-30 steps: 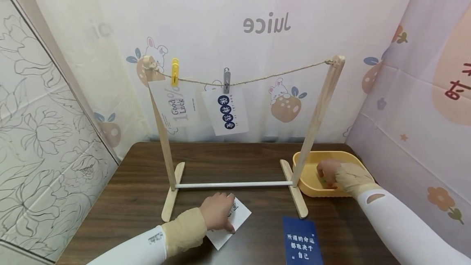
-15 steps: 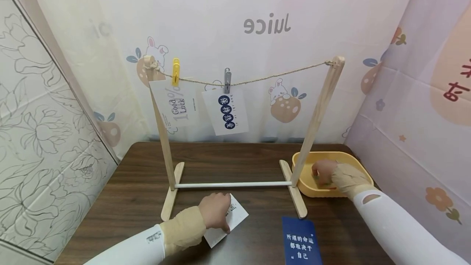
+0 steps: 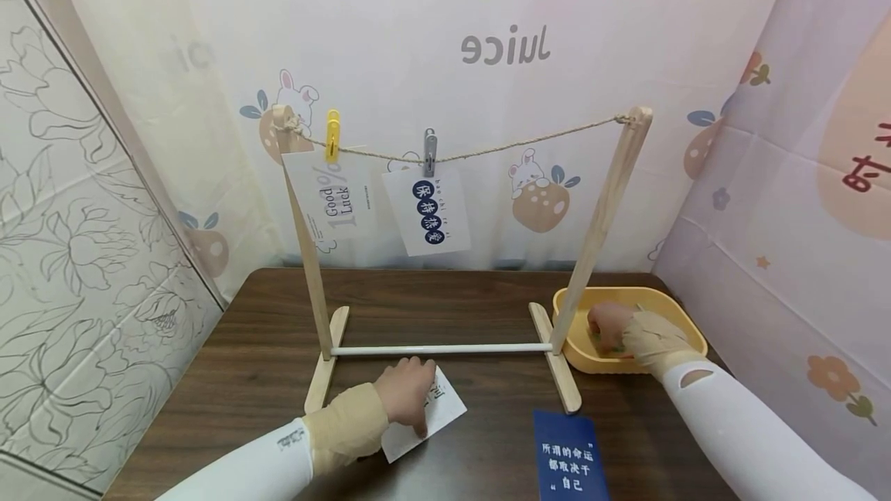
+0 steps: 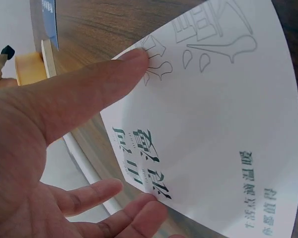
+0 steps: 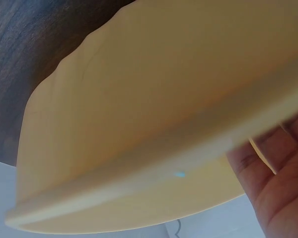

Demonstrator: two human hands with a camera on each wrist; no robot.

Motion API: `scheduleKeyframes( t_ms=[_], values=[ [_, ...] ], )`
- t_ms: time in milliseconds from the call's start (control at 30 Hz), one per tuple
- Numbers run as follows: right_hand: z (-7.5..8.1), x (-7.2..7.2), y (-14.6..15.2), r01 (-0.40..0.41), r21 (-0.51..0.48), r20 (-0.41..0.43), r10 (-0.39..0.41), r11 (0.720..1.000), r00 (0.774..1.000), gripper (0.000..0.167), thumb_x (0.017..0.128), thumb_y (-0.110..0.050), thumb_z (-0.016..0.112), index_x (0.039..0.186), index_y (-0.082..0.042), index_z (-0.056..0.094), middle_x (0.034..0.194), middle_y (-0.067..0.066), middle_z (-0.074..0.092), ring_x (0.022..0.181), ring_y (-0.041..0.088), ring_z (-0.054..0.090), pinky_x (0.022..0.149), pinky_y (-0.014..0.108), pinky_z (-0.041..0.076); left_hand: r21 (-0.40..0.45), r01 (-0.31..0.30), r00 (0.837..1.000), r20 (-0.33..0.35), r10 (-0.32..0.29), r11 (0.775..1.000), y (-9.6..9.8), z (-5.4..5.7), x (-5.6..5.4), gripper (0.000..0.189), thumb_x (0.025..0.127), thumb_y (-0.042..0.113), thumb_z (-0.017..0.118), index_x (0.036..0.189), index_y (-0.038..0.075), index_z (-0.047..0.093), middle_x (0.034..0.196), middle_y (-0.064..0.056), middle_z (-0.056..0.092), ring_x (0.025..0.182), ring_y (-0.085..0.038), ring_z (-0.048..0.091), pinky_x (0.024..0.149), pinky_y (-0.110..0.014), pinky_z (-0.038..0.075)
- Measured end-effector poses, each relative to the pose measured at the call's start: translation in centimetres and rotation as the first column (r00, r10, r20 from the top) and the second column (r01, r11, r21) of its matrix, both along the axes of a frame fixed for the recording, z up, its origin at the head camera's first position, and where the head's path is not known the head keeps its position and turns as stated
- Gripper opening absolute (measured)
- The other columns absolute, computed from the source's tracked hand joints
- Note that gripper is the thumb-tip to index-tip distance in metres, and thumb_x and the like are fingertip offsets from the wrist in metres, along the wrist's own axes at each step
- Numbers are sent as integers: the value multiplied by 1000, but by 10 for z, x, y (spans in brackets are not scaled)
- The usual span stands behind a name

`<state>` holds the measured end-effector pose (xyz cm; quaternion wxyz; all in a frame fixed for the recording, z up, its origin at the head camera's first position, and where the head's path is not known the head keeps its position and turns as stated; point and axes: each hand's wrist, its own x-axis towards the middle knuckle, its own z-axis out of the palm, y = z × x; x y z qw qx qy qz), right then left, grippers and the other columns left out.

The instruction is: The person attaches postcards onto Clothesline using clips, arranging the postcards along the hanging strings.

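White card (image 4: 203, 114) — beneath left hand (image 3: 405, 391)

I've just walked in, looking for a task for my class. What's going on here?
A person's left hand has its thumb and fingers on a white card at the table, in front of a wooden rack. The right hand is down in a yellow tray; what it touches there is mostly hidden. Two other cards hang from the string, one by a yellow peg, one by a grey peg. A blue card lies on the table, apart from both hands.
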<state>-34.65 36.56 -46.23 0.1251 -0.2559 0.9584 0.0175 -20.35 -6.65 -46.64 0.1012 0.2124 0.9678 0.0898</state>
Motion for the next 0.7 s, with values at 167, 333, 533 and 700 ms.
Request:
scheduleKeyframes(
  t_ms=[167,333,533,700],
  values=[
    [-50,-39,33,-13,-14,12,13,1000,1000,27,73,-11,87,75,-15,61,72,-3,57,66,16,51,59,30,43,27,-26,998,54,25,999,-1,-3,-4,86,55,23,110,125,7,64,105,-8,65,99,-25,60,85,-50,56],
    [-38,-31,28,2,-44,9,-2,999,1000,22,73,-11,86,77,-13,64,75,-2,61,68,18,54,61,32,46,65,-6,994,108,-1,998,-2,-5,-8,89,58,15,108,135,8,64,119,-10,67,113,-26,61,100,-58,56],
    [9,7,2,89,-105,14,-88,990,996,20,77,-8,88,80,-6,67,78,2,65,70,18,57,63,33,49,69,40,988,147,-50,997,-1,-4,-8,84,61,12,106,137,10,68,127,-8,66,126,-28,60,111,-61,50],
    [7,9,6,135,-103,13,-134,985,991,19,80,-8,88,85,-4,70,82,4,67,71,19,58,64,33,50,71,64,988,137,-73,995,-1,-5,-8,80,61,13,107,130,12,69,123,-4,64,125,-24,58,113,-55,49]
  ],
)
